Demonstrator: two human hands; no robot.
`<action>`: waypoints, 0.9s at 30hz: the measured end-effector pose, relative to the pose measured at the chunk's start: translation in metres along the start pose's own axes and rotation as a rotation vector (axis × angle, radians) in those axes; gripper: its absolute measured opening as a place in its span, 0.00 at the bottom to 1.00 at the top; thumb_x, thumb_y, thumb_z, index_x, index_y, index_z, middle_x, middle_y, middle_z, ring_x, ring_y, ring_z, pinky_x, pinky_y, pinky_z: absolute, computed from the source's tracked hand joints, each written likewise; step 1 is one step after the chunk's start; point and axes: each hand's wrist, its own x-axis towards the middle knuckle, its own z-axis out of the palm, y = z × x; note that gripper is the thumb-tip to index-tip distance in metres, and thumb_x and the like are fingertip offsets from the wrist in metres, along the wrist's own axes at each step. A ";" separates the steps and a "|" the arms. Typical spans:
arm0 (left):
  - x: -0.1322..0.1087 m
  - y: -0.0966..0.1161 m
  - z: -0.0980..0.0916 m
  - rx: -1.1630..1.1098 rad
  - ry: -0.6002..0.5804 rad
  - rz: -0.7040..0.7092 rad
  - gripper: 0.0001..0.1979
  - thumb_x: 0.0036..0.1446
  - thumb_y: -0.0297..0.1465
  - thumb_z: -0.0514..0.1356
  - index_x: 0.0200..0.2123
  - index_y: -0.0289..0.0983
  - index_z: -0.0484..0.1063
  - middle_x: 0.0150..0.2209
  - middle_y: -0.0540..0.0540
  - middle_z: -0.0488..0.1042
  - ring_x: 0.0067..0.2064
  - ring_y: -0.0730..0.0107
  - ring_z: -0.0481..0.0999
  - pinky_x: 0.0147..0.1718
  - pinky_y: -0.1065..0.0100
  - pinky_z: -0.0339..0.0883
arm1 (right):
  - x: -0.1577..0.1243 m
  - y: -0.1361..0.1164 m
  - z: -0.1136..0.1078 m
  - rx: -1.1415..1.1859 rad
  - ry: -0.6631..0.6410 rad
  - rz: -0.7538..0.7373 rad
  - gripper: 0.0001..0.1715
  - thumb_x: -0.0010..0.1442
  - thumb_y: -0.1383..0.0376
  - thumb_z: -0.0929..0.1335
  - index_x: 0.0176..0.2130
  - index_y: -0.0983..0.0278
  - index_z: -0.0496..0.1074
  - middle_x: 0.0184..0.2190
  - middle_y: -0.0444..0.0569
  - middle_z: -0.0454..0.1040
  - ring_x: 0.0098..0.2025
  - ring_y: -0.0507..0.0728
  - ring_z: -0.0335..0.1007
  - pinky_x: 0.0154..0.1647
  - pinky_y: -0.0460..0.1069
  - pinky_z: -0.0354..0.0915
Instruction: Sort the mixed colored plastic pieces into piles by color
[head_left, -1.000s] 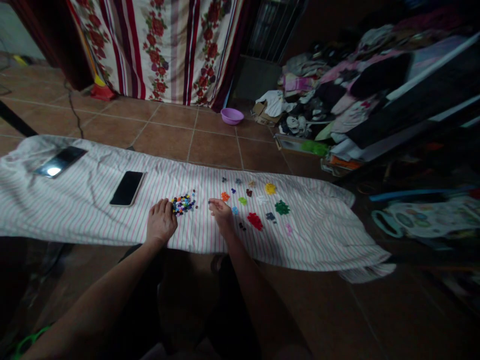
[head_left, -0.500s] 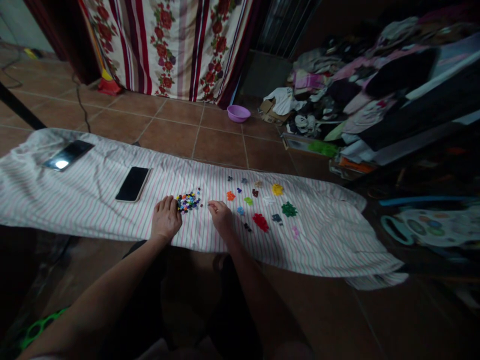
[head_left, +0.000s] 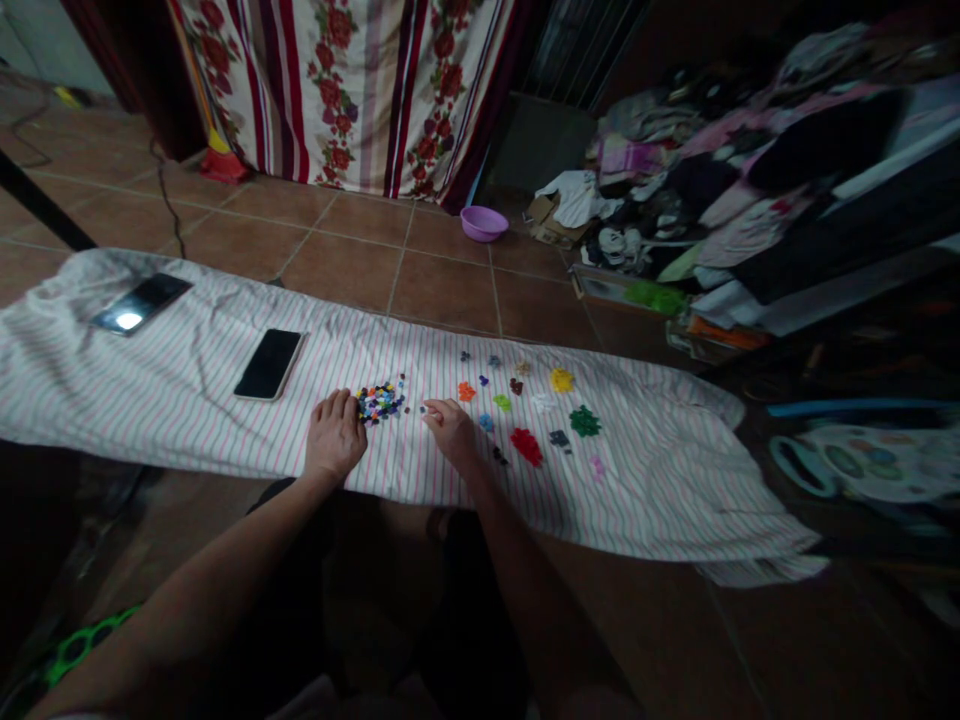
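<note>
My left hand (head_left: 337, 436) rests on the striped cloth (head_left: 187, 420), fingers laid out flat against the left edge of a mixed pile of small coloured beads (head_left: 381, 402). To the right of that pile, my right hand (head_left: 450, 432) is in a pinch, with a tiny dark bead (head_left: 423, 409) at its fingertips. Beyond it lie small heaps sorted by colour, among them orange (head_left: 466, 391), red (head_left: 526, 447), green (head_left: 584, 421), yellow (head_left: 562, 379) and light blue beads (head_left: 486, 422). A loose brown bead (head_left: 407, 410) sits between the mixed pile and my right hand.
A dark-screened phone (head_left: 270, 364) lies left of the pile, and another phone (head_left: 142, 303) reflects a light farther left. On the tiled floor behind stands a purple basin (head_left: 484, 223). Clothes (head_left: 675, 170) are heaped at the back right.
The view has shifted slightly. My right hand has shifted a little, and the dark bead at its fingertips now shows more clearly. My left hand stays by the mixed pile.
</note>
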 end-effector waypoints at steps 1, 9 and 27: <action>0.000 0.000 0.000 0.002 -0.001 0.001 0.20 0.58 0.28 0.51 0.52 0.29 0.67 0.57 0.31 0.68 0.60 0.46 0.64 0.57 0.50 0.55 | 0.000 0.000 -0.001 0.003 0.004 -0.002 0.16 0.57 0.72 0.65 0.43 0.64 0.78 0.36 0.50 0.76 0.38 0.54 0.73 0.43 0.47 0.67; 0.000 0.000 0.001 0.002 0.017 0.002 0.19 0.58 0.28 0.51 0.52 0.30 0.67 0.57 0.31 0.68 0.60 0.47 0.64 0.58 0.51 0.56 | 0.000 -0.005 0.003 -0.105 0.018 0.025 0.18 0.58 0.72 0.64 0.45 0.62 0.78 0.37 0.49 0.75 0.37 0.54 0.72 0.41 0.45 0.65; -0.001 -0.001 0.000 0.020 0.041 0.022 0.18 0.59 0.28 0.51 0.51 0.29 0.67 0.55 0.31 0.70 0.59 0.48 0.66 0.57 0.51 0.58 | -0.011 -0.006 0.011 -0.054 0.082 0.035 0.14 0.61 0.69 0.64 0.43 0.61 0.78 0.37 0.48 0.76 0.36 0.52 0.72 0.40 0.45 0.65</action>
